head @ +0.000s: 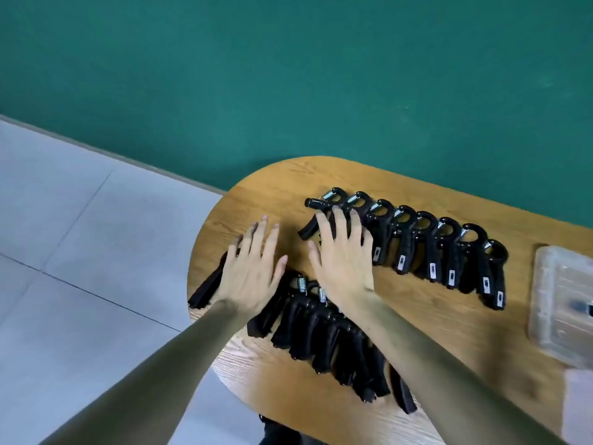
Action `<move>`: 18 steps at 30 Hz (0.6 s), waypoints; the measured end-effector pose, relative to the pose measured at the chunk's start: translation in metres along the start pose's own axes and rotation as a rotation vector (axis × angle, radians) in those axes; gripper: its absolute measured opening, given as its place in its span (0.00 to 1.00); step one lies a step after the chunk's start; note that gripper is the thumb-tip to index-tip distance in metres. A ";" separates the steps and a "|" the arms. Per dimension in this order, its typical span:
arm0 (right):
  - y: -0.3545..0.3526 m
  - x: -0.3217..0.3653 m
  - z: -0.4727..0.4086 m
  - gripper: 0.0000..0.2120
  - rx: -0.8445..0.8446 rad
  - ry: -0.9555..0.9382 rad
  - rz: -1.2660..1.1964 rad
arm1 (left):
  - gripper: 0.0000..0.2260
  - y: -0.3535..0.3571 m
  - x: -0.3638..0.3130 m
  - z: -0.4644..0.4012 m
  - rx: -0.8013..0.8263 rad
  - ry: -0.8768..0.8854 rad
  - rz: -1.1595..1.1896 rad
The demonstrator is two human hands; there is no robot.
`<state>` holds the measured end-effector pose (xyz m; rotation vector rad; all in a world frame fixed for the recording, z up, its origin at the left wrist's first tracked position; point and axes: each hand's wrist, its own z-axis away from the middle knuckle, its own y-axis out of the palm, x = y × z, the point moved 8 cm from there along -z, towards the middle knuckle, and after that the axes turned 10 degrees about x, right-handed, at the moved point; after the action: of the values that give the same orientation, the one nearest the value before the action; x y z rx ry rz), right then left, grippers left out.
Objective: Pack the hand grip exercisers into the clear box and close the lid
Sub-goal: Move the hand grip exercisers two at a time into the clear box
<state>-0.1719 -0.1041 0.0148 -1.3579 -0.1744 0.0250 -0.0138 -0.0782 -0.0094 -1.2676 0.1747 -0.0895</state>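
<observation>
- Two rows of black hand grip exercisers lie on the wooden table (321,175): the far row (433,248) fans out to the right of your right fingertips, and the near row (324,342) runs under your wrists and forearms.
- Your left hand (253,274) is stretched forward, palm down, fingers straight and spread, gripping nothing; its fingertips hover over bare wood.
- One exerciser (208,284) lies by itself just left of your left hand, its upper end hidden under your little finger side.
- Your right hand (345,261) reaches forward, palm down, fingers extended and slightly splayed, their tips resting on the leftmost exerciser (317,205) of the far row; nothing is clasped.
- Your thumbs point toward each other, apart, over the gap between the rows.
- Your clear box (561,303) sits well to the right of your right fingers, at the table's right edge, partly cut off and blurred.
</observation>
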 end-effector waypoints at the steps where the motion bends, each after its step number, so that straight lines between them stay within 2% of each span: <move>1: 0.007 0.006 -0.004 0.25 0.027 -0.025 0.017 | 0.27 0.004 0.005 -0.004 0.016 0.005 -0.001; 7: 0.050 0.027 -0.041 0.27 0.080 -0.046 0.081 | 0.27 0.032 0.048 -0.012 -0.017 -0.099 0.052; 13: 0.069 0.032 -0.068 0.29 0.098 -0.053 0.148 | 0.31 0.060 0.069 -0.003 0.080 -0.179 0.109; 18: 0.080 0.040 -0.085 0.30 0.135 -0.023 0.184 | 0.33 0.082 0.078 -0.001 0.158 -0.180 0.184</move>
<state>-0.1139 -0.1649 -0.0759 -1.2358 -0.0652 0.2028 0.0600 -0.0673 -0.0945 -1.0903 0.1257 0.1664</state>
